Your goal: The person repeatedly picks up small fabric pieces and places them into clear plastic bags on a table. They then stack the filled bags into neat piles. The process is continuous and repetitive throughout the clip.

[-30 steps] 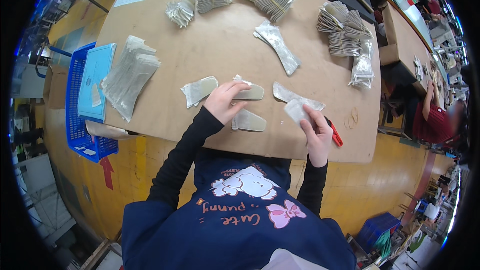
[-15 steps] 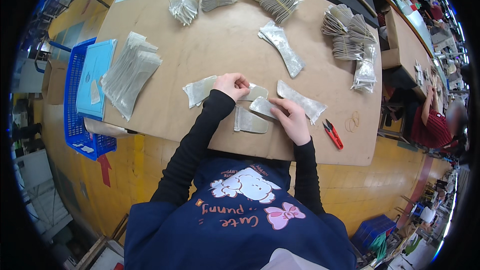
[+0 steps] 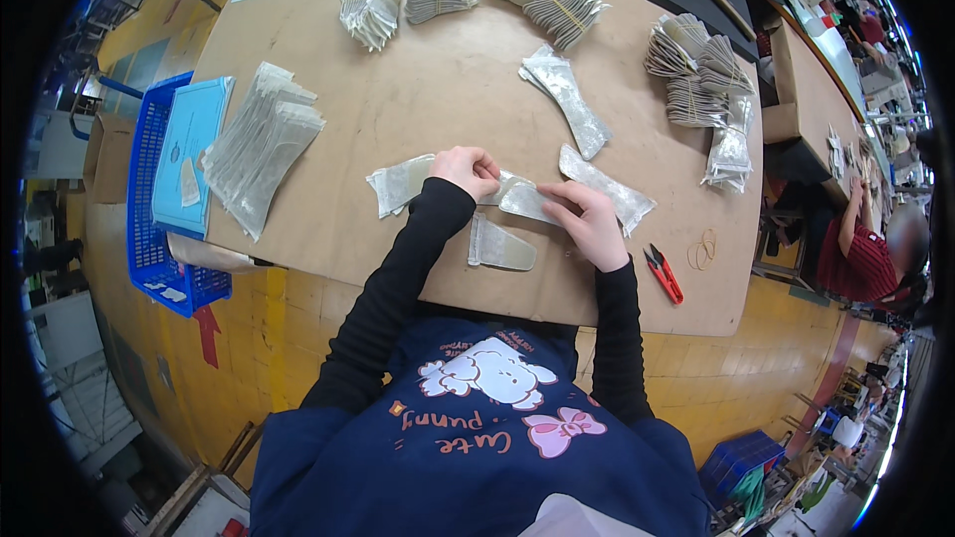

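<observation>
A pale piece (image 3: 522, 201) lies between left fingers (image 3: 484, 170) and right fingers (image 3: 563, 195).

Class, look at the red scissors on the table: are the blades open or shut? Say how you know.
Open: the red scissors lie with their two dark tips spread apart.

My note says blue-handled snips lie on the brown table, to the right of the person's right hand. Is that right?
The colour is wrong: the head view shows red-handled snips lying on the brown table, right of the right hand.
</observation>
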Motion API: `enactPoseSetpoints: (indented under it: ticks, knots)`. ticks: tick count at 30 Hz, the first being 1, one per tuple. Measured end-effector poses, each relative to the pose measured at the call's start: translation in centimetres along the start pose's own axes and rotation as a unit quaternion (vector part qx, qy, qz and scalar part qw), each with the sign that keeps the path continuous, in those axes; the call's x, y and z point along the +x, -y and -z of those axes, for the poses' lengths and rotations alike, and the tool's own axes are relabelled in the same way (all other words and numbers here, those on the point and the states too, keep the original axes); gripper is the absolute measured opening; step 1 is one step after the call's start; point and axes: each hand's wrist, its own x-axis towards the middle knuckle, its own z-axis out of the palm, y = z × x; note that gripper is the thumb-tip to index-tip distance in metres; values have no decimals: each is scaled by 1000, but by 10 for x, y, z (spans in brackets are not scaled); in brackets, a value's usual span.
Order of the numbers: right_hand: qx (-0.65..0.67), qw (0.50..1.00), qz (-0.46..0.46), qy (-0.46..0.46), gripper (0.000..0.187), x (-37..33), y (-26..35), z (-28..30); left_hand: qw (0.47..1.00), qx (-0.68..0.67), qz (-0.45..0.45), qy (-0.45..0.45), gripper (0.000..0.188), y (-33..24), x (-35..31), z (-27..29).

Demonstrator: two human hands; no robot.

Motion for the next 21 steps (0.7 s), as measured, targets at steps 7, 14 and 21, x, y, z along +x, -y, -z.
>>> enactPoseSetpoints:
  ticks: [7,14,21]
  knots:
    - [-54,998,-25,31,26,11,12,-6,1000,-6,0,19,19,0,-1,2]
    - [36,993,-111,24,30,-12,22,-9,1000,-20,15,1,16,2,-2,-2]
    - [94,983,-145,-69,32,-34,27,-27,999,23,-18,-28,14,-2,-7,-19]
